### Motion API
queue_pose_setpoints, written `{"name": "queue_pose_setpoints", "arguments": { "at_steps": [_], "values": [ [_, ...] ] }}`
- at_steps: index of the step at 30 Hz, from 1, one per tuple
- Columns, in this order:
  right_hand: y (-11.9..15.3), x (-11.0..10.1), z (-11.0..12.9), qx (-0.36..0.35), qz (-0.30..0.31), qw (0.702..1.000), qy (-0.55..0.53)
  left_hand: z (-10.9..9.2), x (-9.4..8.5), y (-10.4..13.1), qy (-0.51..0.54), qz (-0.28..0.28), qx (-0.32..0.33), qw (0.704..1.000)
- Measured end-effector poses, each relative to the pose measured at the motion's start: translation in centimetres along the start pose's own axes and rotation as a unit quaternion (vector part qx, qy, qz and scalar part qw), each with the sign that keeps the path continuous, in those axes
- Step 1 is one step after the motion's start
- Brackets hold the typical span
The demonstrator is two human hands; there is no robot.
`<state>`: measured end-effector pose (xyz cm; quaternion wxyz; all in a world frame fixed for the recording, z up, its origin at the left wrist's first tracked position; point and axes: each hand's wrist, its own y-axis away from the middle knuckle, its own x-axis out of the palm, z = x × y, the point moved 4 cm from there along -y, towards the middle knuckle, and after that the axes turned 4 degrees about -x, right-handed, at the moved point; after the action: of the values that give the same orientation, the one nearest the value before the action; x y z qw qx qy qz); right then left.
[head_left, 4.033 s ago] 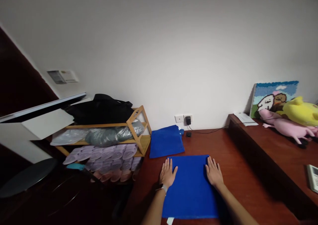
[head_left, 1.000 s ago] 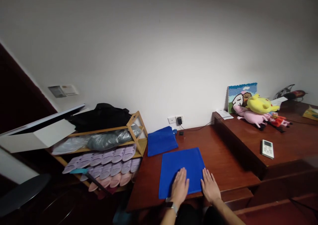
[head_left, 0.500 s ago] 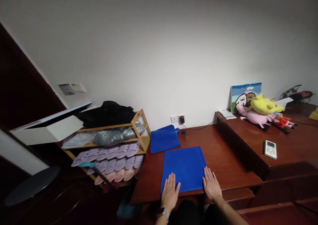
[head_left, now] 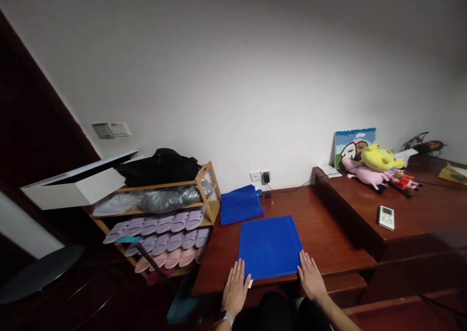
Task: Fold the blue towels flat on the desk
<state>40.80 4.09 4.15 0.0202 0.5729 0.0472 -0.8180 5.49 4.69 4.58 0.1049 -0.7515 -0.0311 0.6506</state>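
A flat blue cloth [head_left: 270,247], roughly square, lies on the reddish-brown wooden table [head_left: 321,229] in front of me. My left hand [head_left: 236,283] rests at its near left corner, palm down with the fingers stretched out. A small white tag [head_left: 250,284] shows beside the left thumb at the cloth's near edge. At the near right corner lies my right hand [head_left: 310,275], fingers extended, the fingertips touching the cloth's edge. Behind is a second blue cloth [head_left: 241,204], folded, near the wall.
Left of the table stands a wooden rack [head_left: 209,190] with several slippers [head_left: 158,226], a black bag [head_left: 158,168] and a white box [head_left: 76,185]. On the raised right surface are plush toys [head_left: 381,158], a remote control [head_left: 386,217] and a picture [head_left: 350,143]. A plugged-in charger [head_left: 266,177] trails a cable.
My left hand has slid left and slightly down, off the cloth's surface to its corner, uncovering the white tag. The right hand stays at the right edge. The view has shifted slightly.
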Motion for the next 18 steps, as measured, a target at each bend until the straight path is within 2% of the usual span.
{"name": "queue_pose_setpoints", "arguments": {
  "at_steps": [6, 13, 16, 18],
  "values": [
    [0.3, -0.1, 0.2, -0.004, 0.002, 1.000, -0.003, -0.1, -0.5, 0.7, -0.021, -0.003, -0.001, 1.000],
    [1.0, 0.7, 0.1, -0.004, -0.022, 0.999, -0.023, 0.0, -0.8, 0.7, -0.043, -0.012, 0.004, 0.999],
    [1.1, 0.8, 0.1, -0.019, -0.021, 0.999, -0.025, -2.3, -1.6, -0.4, -0.037, -0.029, 0.031, 0.998],
    [1.1, 0.7, 0.1, -0.029, -0.024, 0.999, -0.024, -5.8, -1.9, -1.5, -0.015, -0.020, 0.065, 0.998]
  ]
}}
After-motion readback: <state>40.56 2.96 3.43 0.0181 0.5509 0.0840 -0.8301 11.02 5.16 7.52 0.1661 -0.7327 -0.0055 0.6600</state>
